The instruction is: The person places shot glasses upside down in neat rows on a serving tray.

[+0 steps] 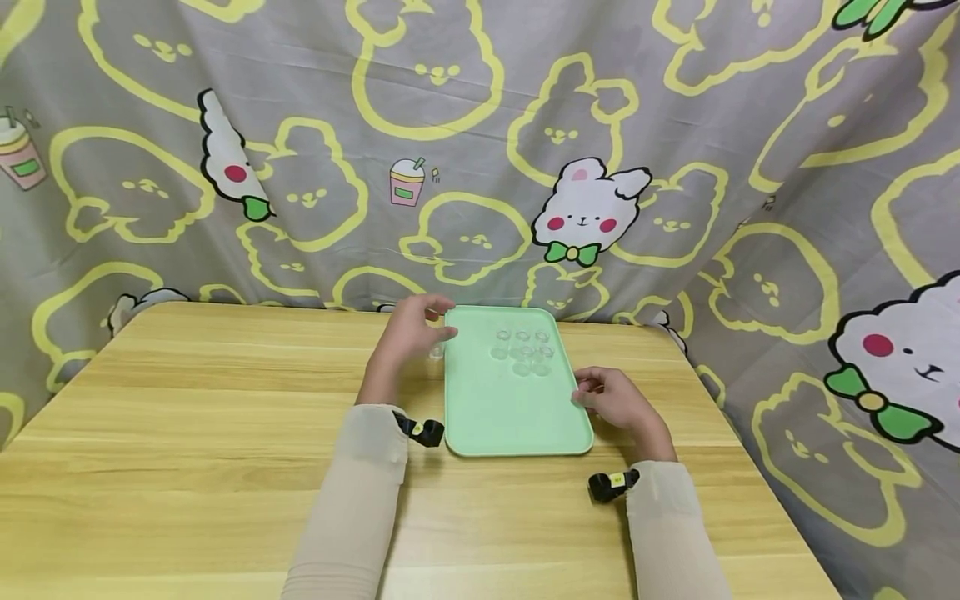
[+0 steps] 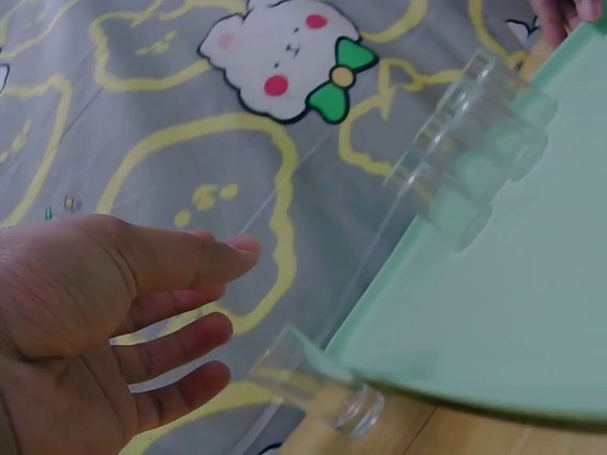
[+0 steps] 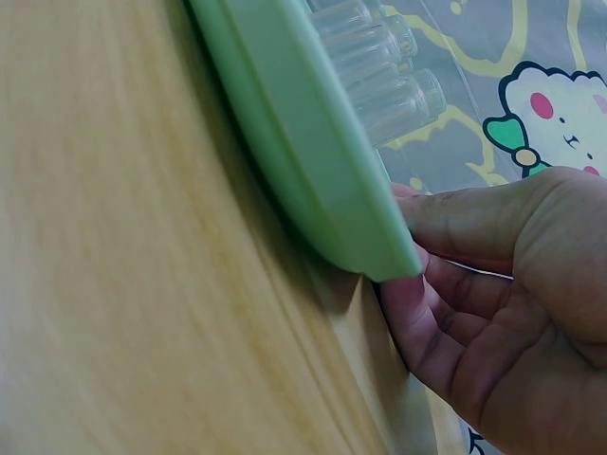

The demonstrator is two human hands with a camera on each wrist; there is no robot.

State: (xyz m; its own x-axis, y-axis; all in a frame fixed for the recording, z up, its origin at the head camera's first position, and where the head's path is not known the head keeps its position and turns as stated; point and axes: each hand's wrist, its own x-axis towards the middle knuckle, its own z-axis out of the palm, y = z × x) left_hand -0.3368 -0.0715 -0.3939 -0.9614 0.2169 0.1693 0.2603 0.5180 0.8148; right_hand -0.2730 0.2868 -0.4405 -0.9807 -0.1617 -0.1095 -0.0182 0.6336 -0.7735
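Observation:
A light green tray [image 1: 510,417] lies on the table, with several small clear glasses [image 1: 542,337] grouped toward its far right part. In the right wrist view, the thick bases of these glasses [image 3: 408,100] point away from the tray. My right hand [image 1: 615,398] grips the tray's right rim, thumb above and fingers at its underside. Just past the tray's left edge, one more clear glass [image 2: 356,403] stands on the table. My left hand [image 1: 411,332] is beside that glass, fingers apart and holding nothing; in the head view the hand partly hides the glass.
The wooden table [image 1: 187,467] extends to both sides of the tray and toward me. Behind it hangs a grey patterned curtain [image 1: 300,67], close to the table's far edge. A small black camera [image 1: 420,430] sits on each wrist.

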